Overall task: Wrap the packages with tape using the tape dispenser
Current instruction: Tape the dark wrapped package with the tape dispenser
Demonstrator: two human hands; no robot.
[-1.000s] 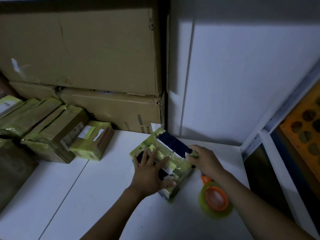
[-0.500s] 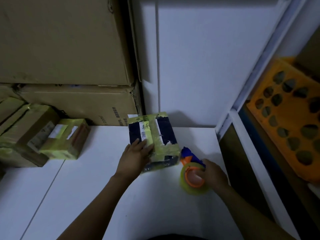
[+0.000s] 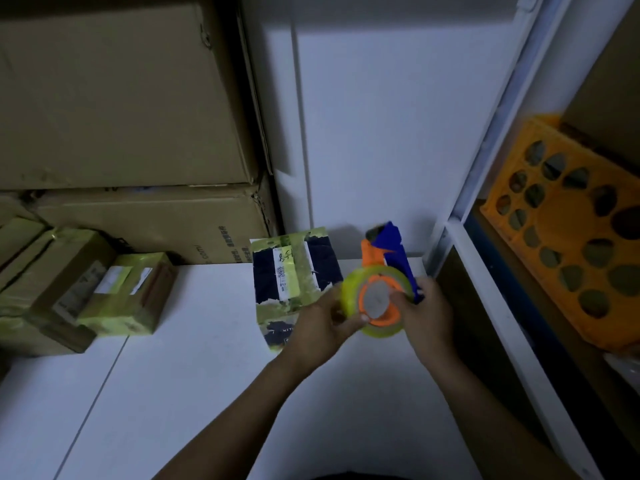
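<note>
Half a second on, my left hand point(image 3: 322, 327) has left the package point(image 3: 294, 271) and joined my right hand point(image 3: 427, 313) on the dispenser point(image 3: 389, 252), which has come up off the table point(image 3: 173, 375). Both hands are close together, clamped on it from either side. My left holds the yellow-green roll point(image 3: 350, 292), thumb laid on its near rim by the orange hub, fingers hidden behind. My right grips the blue handle, its thumb pressing on the hub. The blue and orange head points up and away from me.

The package lies flat near the back edge of the table, just left of the dispenser and beyond my left hand. It is dark, crossed by bands of yellow-green tape, with a white label on top. My left hand overlaps its near right corner, and I cannot tell whether it touches.

Along the left edge sit several taped parcels point(image 3: 124, 299), and behind them boxes point(image 3: 121, 98) are stacked against the back. Past the right edge stands an orange crate point(image 3: 571, 216) on a shelf.
</note>
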